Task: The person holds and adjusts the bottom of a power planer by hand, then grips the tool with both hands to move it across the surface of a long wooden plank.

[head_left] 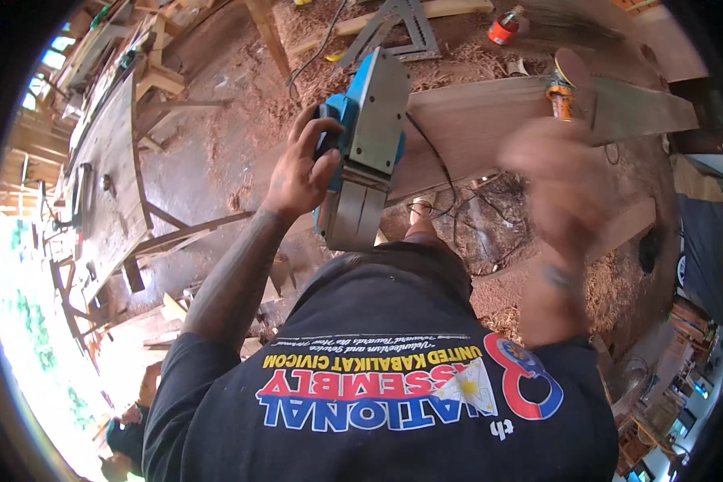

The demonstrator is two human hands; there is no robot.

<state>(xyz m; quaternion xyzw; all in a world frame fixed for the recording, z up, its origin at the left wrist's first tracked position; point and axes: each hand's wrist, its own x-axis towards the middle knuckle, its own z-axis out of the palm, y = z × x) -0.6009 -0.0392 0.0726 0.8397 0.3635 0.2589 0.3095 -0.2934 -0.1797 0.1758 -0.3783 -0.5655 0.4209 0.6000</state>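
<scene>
A blue belt sander [377,120] is tilted at the centre, with my left hand [305,165] closed round its black handle. My right hand [558,185] is a motion-blurred shape at the right, its fingers unclear. Just beyond it, an orange hand tool [562,100] with a round pad lies on a long wooden board [651,112]. A black cord [442,169] loops down beside the blue sander. My foot [422,217] shows below the board.
A slanted wooden panel on supports [108,225] stands at the left. A metal triangular bracket [390,32] and a red container [502,32] are at the back, amid wood shavings. Part of another person [124,438] shows at lower left. A dark cloth-covered object [699,233] stands at the right.
</scene>
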